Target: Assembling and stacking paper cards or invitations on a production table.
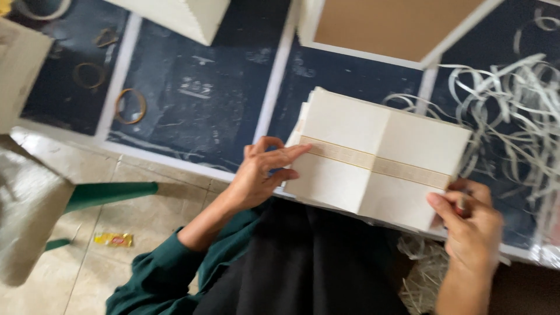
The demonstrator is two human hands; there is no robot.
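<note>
My left arm wears a dark green sleeve (157,271), pushed up and bunched in soft folds near the elbow at about seven o'clock, leaving the forearm bare down to my left hand (259,175). Black cloth (303,262) covers my lap at six o'clock. My right hand (472,227), at four o'clock, shows a bare wrist, no sleeve in view.

Left hand (262,172) rests fingers flat on the left edge of a cream paper stack (376,160) with a tan band across it; stack sits at the near edge of the dark surface (198,93). Right hand (469,227) pinches the stack's lower right corner. Paper shreds (513,111) just right of it, rubber bands (129,106) well left.
</note>
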